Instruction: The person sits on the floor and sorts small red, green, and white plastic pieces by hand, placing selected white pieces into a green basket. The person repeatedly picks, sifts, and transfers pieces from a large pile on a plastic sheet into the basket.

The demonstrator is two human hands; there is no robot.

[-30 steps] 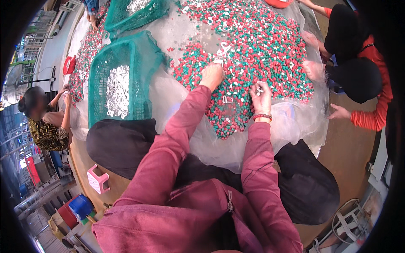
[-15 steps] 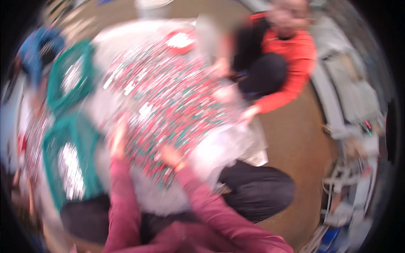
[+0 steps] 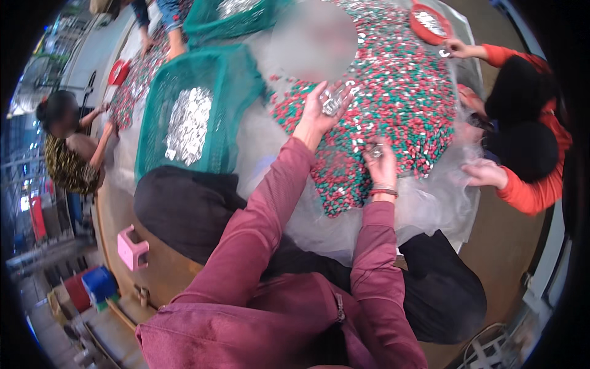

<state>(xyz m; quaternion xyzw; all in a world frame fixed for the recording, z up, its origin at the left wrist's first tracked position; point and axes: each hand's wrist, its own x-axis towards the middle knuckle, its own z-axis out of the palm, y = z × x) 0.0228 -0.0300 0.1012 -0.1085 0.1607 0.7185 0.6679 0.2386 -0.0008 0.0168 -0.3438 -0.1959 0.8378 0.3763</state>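
A wide heap of small red, green and white pieces (image 3: 393, 104) lies on a clear plastic sheet (image 3: 424, 212) spread over the floor. My left hand (image 3: 322, 107) is raised over the near left side of the heap, palm up, cupping a few shiny clear pieces (image 3: 332, 99). My right hand (image 3: 381, 163) rests on the heap's near edge, fingers pinched on a small shiny piece (image 3: 375, 149). Both arms wear maroon sleeves. I sit with my dark-trousered legs either side of the sheet.
A green mesh basket (image 3: 230, 74) holding silvery pieces (image 3: 187, 123) stands to my left, another behind it. A person in orange sleeves (image 3: 528, 190) works at the right beside a red bowl (image 3: 430, 24). Another person (image 3: 67, 141) crouches far left. A pink stool (image 3: 132, 247) sits nearby.
My left hand has lifted off the heap and turned palm up with clear pieces in it. The view swung sharply and came back. My right hand stays at the near edge.
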